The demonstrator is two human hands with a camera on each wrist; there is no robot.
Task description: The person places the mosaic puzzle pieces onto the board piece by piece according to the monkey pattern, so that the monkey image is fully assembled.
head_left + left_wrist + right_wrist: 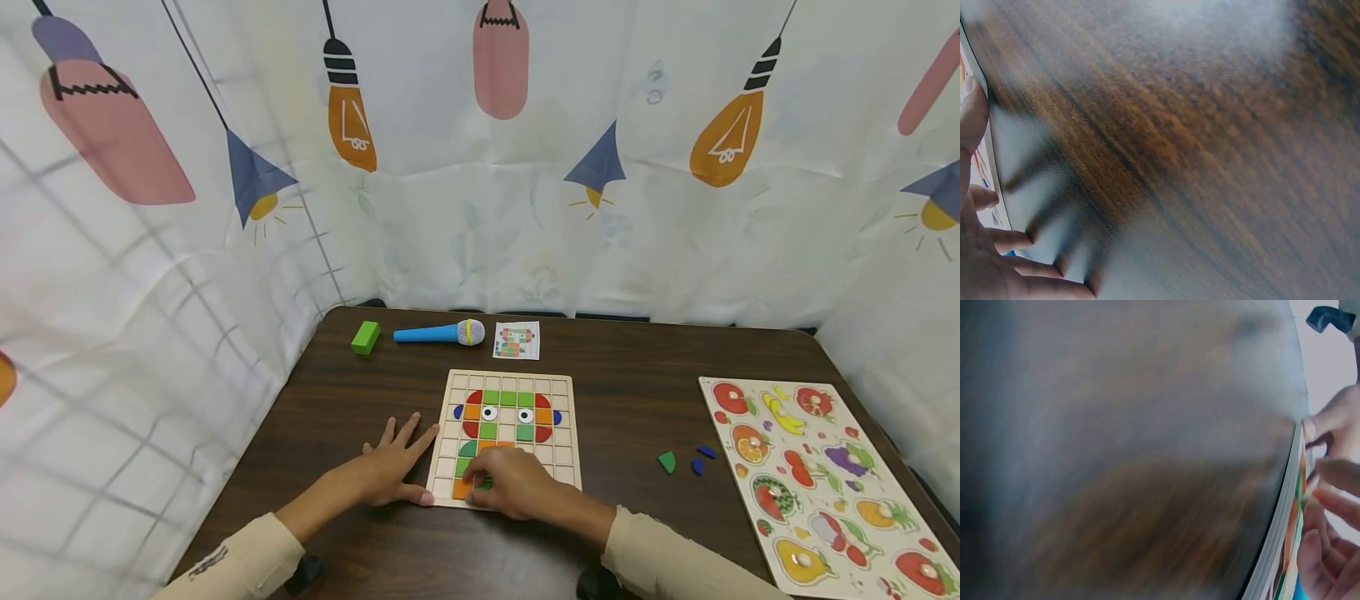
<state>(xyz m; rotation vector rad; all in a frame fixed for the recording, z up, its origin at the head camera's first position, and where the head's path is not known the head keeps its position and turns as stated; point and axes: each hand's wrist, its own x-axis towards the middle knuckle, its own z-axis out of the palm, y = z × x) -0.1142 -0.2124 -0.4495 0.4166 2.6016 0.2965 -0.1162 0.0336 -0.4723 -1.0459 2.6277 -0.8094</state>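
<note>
A square wooden grid board [562,477] lies on the table, with red, green, orange and blue pieces forming a face with two round eyes. My left hand [386,473] is spread at its left side, thumb at the lower left corner and fingertips along the edge. The left wrist view shows those fingers [1013,240] straight. Over the board's lower rows, my right hand [513,482] has its fingers curled, thumb and index finger pinching at a small green piece [486,484] beside an orange square [462,488]. The hand partly hides the lower pieces.
Behind the board lie a green block [366,337], a toy microphone [438,333] and a pattern card [517,341]. To the right are a green quarter-round piece [667,462] and two blue pieces [698,467]. A fruit puzzle board [798,487] covers the table's right side.
</note>
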